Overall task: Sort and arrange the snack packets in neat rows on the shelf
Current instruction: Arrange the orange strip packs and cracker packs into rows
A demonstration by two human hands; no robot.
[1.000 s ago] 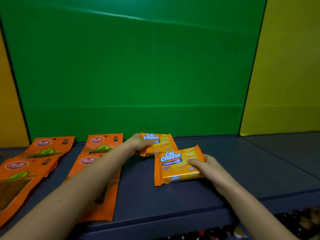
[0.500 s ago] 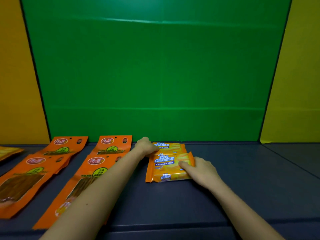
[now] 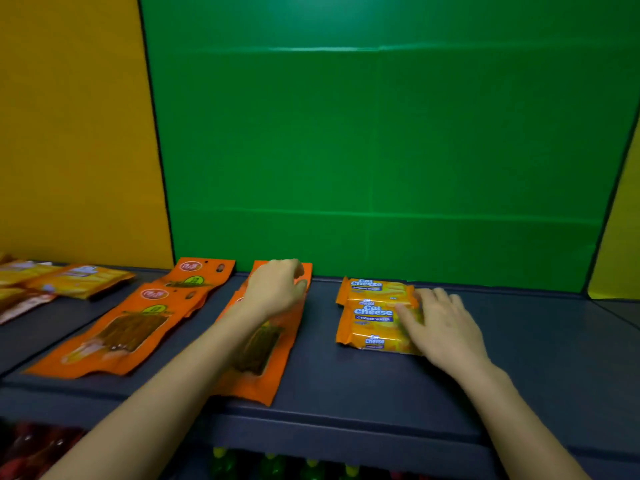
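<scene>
Two orange "Cal Cheese" wafer packets lie on the dark shelf (image 3: 346,386), one behind the other. My right hand (image 3: 441,325) rests flat, fingers spread, on the right part of the front packet (image 3: 372,323). The rear packet (image 3: 375,288) lies against the green back wall, slightly overlapped by the front one. My left hand (image 3: 275,289) hovers, fingers loosely curled, over the top of a column of long orange pouches (image 3: 258,362), and its forearm covers part of them. A second column of orange pouches (image 3: 117,336) lies further left.
Flat yellow-orange packets (image 3: 79,279) and a reddish one (image 3: 20,303) lie at the far left of the shelf. Bare shelf surface (image 3: 540,344) stretches to the right of my right hand. Bottles (image 3: 221,460) stand below the shelf's front edge.
My left hand has let go of the rear Cal Cheese packet and moved left over the orange pouches. My right hand has flattened on the front packet. The view has shifted left.
</scene>
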